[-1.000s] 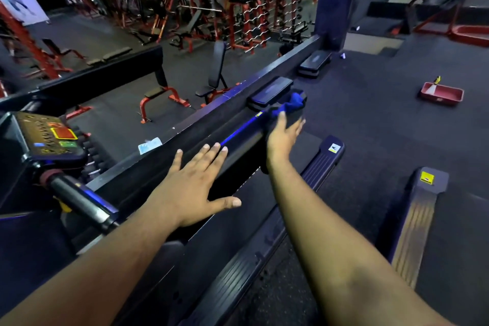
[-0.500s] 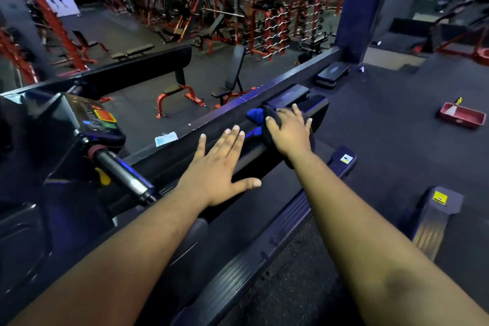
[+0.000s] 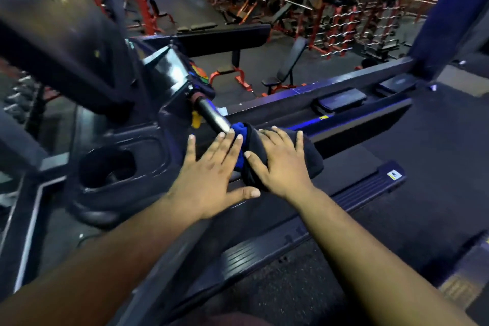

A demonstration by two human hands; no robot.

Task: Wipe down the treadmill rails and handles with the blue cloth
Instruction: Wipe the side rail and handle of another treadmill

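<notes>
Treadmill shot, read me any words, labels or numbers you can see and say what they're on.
None can be read.
Side rail sticker: white and yellow, print too small.
Yellow label on the far rail: blurred.
Console: coloured patches only, blurred.

Blue cloth [image 3: 239, 145] mostly hidden under right hand [image 3: 281, 164]; only a strip shows. Console [image 3: 66, 42] top-left motion-blurred, cut by frame edge. Handle [image 3: 213, 115] lower end covered by cloth. Side-rail sticker [image 3: 394, 174] unreadable.

Soft blue cloth [image 3: 239, 145], glossy metal handle [image 3: 213, 115].
</notes>
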